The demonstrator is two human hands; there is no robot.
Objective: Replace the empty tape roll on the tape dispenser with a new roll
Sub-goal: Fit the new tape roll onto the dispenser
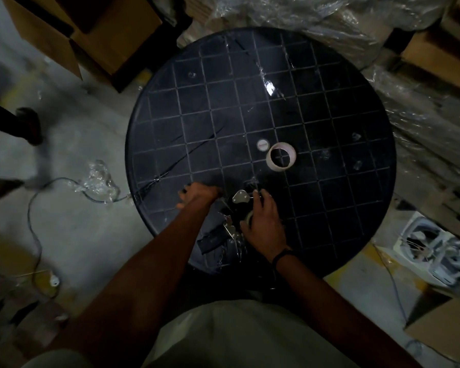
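A black tape dispenser [225,232] with shiny metal plates lies near the front edge of the round black table [329,115]. My right hand [263,221] covers a tape roll [247,217] seated on the dispenser, fingers curled over it. My left hand [199,195] is closed just left of the dispenser's front end; what it grips is hidden. An empty pale cardboard core [280,156] lies on its side near the table's middle. A small round cap [262,145] sits just left of it.
Cardboard boxes [96,35] stand at the back left and plastic-wrapped bundles [422,123] along the right. Another person's legs [16,126] are at the left. A cable [35,208] and crumpled plastic lie on the floor. White fan housings [436,253] sit at right.
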